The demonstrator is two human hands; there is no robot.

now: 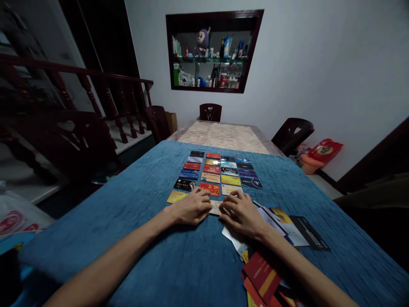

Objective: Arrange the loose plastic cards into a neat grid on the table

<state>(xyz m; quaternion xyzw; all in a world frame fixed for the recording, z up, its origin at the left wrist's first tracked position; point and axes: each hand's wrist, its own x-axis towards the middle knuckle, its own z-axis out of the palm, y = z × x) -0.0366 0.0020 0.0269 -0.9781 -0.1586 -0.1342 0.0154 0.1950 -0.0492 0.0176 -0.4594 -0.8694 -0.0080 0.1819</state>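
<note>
Several plastic cards lie in a neat grid (217, 172) on a blue cloth (134, 221) covering the table. My left hand (191, 207) and my right hand (241, 213) rest at the near edge of the grid, fingers curled down onto a pale card (216, 207) that lies between them. Both hands press on that card; most of it is hidden by the fingers. A yellow card (175, 196) sits just left of my left hand. A loose pile of cards (287, 226) spreads out under and beside my right wrist.
More cards, red and gold (262, 275), lie near the table's front right. The far half of the table shows a bare marbled top (223, 136). Dark chairs (292, 132) stand around it, a wooden stair rail (105, 98) runs on the left, and a wall niche (212, 51) holds bottles.
</note>
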